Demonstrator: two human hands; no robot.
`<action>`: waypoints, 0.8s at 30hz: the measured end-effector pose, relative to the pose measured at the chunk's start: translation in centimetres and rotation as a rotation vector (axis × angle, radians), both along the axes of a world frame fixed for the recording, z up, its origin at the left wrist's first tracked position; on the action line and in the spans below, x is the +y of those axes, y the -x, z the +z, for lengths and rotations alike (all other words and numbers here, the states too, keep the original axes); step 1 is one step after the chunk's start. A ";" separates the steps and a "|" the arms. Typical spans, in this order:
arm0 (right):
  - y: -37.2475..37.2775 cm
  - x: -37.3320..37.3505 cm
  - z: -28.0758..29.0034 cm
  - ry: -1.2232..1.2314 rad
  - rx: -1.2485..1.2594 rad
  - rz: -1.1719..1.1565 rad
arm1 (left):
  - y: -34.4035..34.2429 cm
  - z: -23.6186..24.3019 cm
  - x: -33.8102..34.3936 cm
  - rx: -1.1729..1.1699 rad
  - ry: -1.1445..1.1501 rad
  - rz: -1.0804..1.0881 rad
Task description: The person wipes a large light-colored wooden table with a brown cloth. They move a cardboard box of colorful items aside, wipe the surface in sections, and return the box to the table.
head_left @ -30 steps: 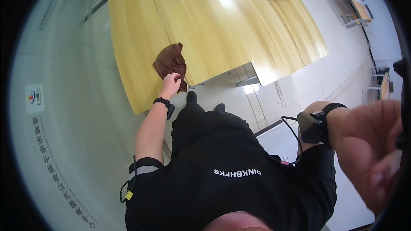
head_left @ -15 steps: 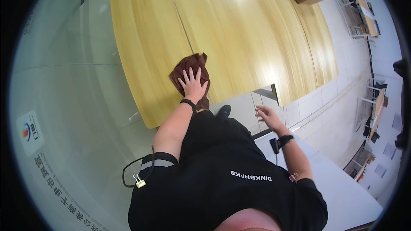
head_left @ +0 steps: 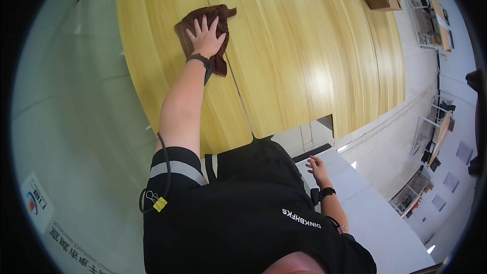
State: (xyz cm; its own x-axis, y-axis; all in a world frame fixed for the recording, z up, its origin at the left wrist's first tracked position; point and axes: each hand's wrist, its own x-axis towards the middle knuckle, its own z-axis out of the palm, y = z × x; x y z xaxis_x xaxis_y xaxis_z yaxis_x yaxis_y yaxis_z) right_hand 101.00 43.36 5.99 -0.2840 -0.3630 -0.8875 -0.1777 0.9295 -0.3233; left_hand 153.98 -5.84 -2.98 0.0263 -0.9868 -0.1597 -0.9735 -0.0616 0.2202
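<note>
My left hand [head_left: 207, 39] lies flat with spread fingers on a crumpled dark brown cloth [head_left: 183, 28], pressing it against the wooden table [head_left: 304, 35]. The cloth covers part of the seam between two tabletop panels, and one corner trails past my wrist. Beside my body, my right hand [head_left: 318, 170] hangs over the edge of a white surface, fingers loosely bent and apart, with nothing in them. Dark bands circle both wrists.
A cardboard box [head_left: 383, 0] with bright pink pieces stands at the table's far right. A white tabletop [head_left: 365, 208] is at my right side. A glass partition [head_left: 66, 101] runs along the left. More desks [head_left: 440, 139] stand along the right wall.
My left hand and the cloth under it have slid away from me along the seam, from near the front edge. My body leans further over the table; my right hand has come lower.
</note>
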 end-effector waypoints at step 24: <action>-1.6 -26.9 -2.4 0.318 0.570 1.253 | 13.6 1.6 39.5 0.142 -0.107 0.260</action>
State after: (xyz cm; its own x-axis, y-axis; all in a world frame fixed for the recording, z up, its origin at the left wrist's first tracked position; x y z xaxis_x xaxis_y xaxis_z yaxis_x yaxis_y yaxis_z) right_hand 102.59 16.44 3.58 0.0844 -0.7987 -0.5957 -0.9952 -0.0375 -0.0908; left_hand 140.39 33.66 -1.34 0.2452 -0.9273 -0.2828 -0.8823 -0.3344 0.3314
